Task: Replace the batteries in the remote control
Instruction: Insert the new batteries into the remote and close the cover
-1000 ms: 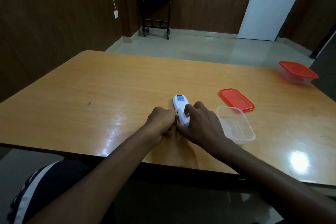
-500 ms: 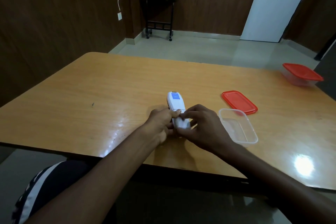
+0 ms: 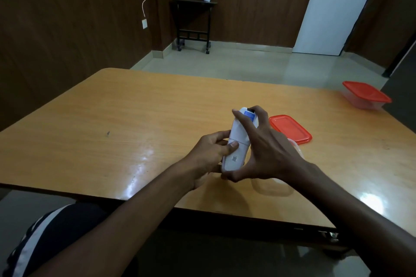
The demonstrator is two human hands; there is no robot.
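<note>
A white remote control (image 3: 236, 141) with a blue label near its far end is lifted off the wooden table (image 3: 135, 119), its back side up and its battery cover closed. My left hand (image 3: 209, 153) grips its near half from the left, thumb on the seam of the back cover. My right hand (image 3: 263, 150) spans the remote lengthwise, fingers hooked over the far end and thumb under the near end. No batteries are visible.
A red lid (image 3: 290, 129) lies flat just right of my hands. A clear open container (image 3: 297, 148) sits mostly hidden behind my right hand. A lidded container with a red top (image 3: 365, 95) stands at the far right edge. My knee is below the table's near edge.
The remote has been lifted from the table and tilted up. My right hand moved from its near end to span its whole length; my left hand shifted its grip to the side.
</note>
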